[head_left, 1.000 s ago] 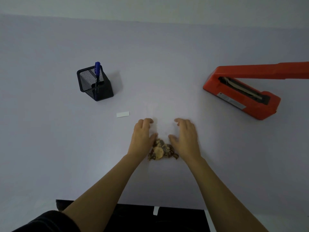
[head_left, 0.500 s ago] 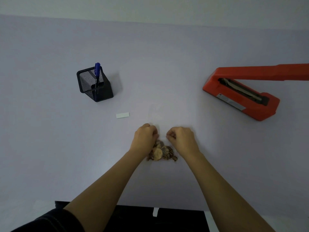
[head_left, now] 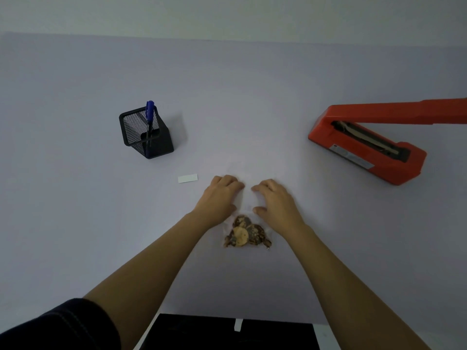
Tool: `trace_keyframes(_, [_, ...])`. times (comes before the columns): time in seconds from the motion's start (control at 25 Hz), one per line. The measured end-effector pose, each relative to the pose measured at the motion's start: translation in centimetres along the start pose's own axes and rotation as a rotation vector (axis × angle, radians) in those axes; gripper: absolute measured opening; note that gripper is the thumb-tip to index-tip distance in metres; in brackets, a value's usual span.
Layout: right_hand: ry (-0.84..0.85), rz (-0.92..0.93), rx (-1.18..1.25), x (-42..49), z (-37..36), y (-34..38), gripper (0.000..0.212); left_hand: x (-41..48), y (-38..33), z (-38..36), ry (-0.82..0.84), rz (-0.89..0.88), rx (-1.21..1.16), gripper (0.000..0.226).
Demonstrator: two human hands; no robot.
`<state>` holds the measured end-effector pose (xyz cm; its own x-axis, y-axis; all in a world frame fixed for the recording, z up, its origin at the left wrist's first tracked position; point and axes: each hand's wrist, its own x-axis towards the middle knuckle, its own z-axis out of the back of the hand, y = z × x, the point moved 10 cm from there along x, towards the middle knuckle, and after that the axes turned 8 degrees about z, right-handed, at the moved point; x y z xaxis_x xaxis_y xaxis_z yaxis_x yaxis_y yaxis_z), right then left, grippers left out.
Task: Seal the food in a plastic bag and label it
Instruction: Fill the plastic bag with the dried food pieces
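At the far left a mesh pen holder stands with a blue pen in it, and the white label lies loose just left of the left hand. That hand's grip is apart, palm down, with its fingers laid on the upper part of the clear plastic bag. The food sits bunched at the bag's near end, between the wrists. The right hand mirrors the left, its grip apart and fingertips pressing the film. The bag is nearly invisible against the counter, so its mouth is hard to place. If it is smoothed unevenly, a crease or trapped air would likely spoil the seal, and a sweeping left wrist could flick the label away. The red heat sealer waits well apart to the right, its arm raised, with open counter between it and the bag. The near edge, beside a dark strip, lies close behind the food.
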<state>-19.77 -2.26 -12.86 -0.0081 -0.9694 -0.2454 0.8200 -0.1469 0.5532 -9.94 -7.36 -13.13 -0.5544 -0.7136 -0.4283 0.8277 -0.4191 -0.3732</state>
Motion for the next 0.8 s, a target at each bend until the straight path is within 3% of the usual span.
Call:
trace_keyframes(0.24, [0.218, -0.046, -0.176, 2.5, 0.3, -0.2, 0.091, 2.2, -0.2, 0.5, 0.136, 0.039, 0.085, 0.094])
trace_keyframes(0.36, [0.268, -0.071, -0.21, 3.2, 0.4, 0.1, 0.1, 2.7, -0.6, 0.7, 0.142, 0.049, 0.103, 0.098])
trace_keyframes(0.48, [0.134, -0.094, -0.245, 2.0, 1.2, 0.3, 0.084, 1.7, -0.3, 0.9, 0.02, 0.02, 0.0, 0.079])
trace_keyframes(0.64, [-0.017, -0.098, -0.159, -0.4, 0.4, 0.5, 0.023, -0.8, -0.2, -0.2, -0.088, -0.073, -0.142, 0.023])
trace_keyframes(0.68, [-0.019, -0.089, -0.125, -0.4, 0.0, 0.6, 0.015, -0.9, -0.3, -0.4, -0.087, -0.083, -0.154, 0.019])
trace_keyframes(0.8, [-0.015, -0.059, -0.038, -0.1, -0.4, 0.8, 0.024, -0.7, -0.9, -0.2, -0.04, -0.079, -0.117, 0.031])
